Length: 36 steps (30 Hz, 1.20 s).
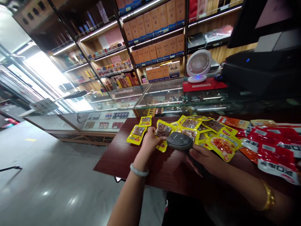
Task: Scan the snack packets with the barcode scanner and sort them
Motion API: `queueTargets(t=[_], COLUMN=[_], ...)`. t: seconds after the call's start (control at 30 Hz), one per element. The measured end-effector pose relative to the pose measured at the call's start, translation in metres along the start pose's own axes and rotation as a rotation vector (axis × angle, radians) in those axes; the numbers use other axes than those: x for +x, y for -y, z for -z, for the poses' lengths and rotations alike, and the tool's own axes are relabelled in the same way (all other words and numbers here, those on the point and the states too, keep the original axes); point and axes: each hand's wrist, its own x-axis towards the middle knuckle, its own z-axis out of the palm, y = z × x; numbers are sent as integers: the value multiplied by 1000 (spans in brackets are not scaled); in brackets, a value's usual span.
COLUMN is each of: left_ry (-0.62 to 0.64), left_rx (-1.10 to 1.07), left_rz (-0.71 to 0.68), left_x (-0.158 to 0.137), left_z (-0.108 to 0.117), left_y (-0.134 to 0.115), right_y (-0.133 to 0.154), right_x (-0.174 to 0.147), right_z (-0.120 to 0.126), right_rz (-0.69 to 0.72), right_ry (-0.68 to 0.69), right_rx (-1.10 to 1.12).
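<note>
My right hand (207, 158) is wrapped round the handle of a dark grey barcode scanner (180, 140), its head turned left. Between the thumb and fingers of my left hand (151, 139) is a yellow snack packet (163, 129) with a clear window, just left of the scanner head. Two more packets, a small yellow one (145, 121) and a larger yellow one (136, 134), lie left of that hand. Beyond the scanner spreads a pile of similar yellow packets (224, 145), overlapping one another.
Red and white packets (277, 160) and orange packets (234, 121) cover the right of the dark red table (113, 157). Behind it stands a glass display counter (162, 97) bearing a white fan (199, 64) and a black machine (261, 73). Boxes fill shelves (156, 47) at the back.
</note>
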Motion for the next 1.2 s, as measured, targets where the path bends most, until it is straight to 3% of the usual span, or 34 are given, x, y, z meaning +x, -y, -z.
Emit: queueTargets(t=[0.07, 0.13, 0.2, 0.3, 0.4, 0.5, 0.6, 0.7, 0.8, 0.9, 1.07, 1.2], left_ry=[-3, 85, 113, -44, -200, -143, -80, -209, -245, -218, -244, -194], left_rx=[-120, -264, -320, -69, 428, 716, 764, 780, 653, 362, -101, -227], left_rz=[-71, -164, -240, -229, -3, 252, 318, 256, 265, 256, 152, 87], left_x=[11, 21, 29, 37, 42, 43, 42, 35, 22, 4, -18, -19], left_z=[-25, -46, -51, -18, 38, 77, 87, 84, 85, 83, 59, 48], left_y=[-19, -31, -30, -4, 35, 68, 81, 80, 79, 82, 81, 72], right_y=[1, 1, 0, -2, -6, -8, -8, -6, -4, -3, -1, 1], right_x=[-1, 0, 4, 12, 19, 23, 27, 29, 29, 28, 29, 27], right_z=[1, 1, 1, -2, -7, -13, -18, -20, -19, -19, -20, -17], right_rz=[21, 25, 8, 10, 18, -14, -21, 8, 28, 49, 47, 59], right_ry=[-39, -96, -129, -90, -38, -37, -28, -7, 2, 20, 48, 41], right_rx=[7, 32, 62, 63, 47, 66, 64, 60, 76, 99, 124, 149])
